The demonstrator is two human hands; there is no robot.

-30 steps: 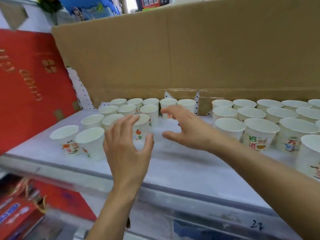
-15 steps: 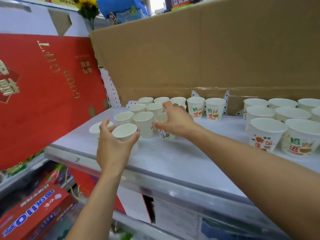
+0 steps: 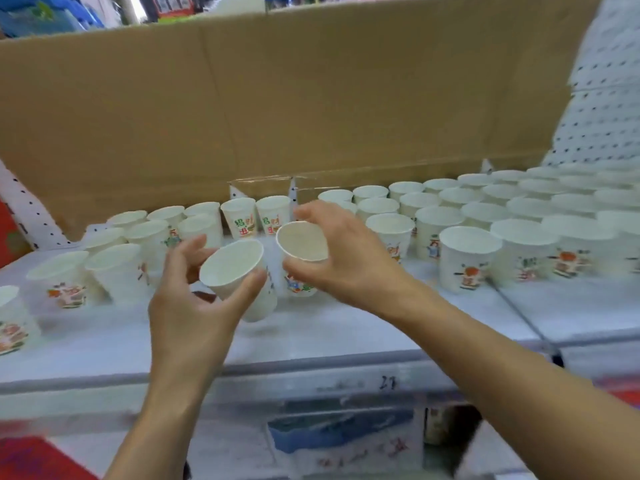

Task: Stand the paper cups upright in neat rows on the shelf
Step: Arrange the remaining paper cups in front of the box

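Each of my hands holds a white paper cup above the middle of the white shelf point(image 3: 311, 337). My left hand point(image 3: 188, 299) grips one cup point(image 3: 235, 271) near its rim, tilted with its mouth toward me. My right hand point(image 3: 343, 258) curls round the other cup point(image 3: 302, 242), also tilted toward me; printed figures show on its lower side. Several upright printed cups point(image 3: 138, 244) stand in loose rows at the left. A larger block of upright cups point(image 3: 464, 230) stands in tidy rows at the right.
A brown cardboard sheet point(image 3: 277, 98) closes off the back of the shelf. White pegboard point(image 3: 606, 98) rises at the right, and a red box edge point(image 3: 10, 237) shows at the far left. Below the shelf lip lie blurred packaged goods point(image 3: 339, 431).
Both hands have lifted a cup off the shelf and brought them together at the centre. The view has swung right, so the red box has left the frame and more right-hand cups show.
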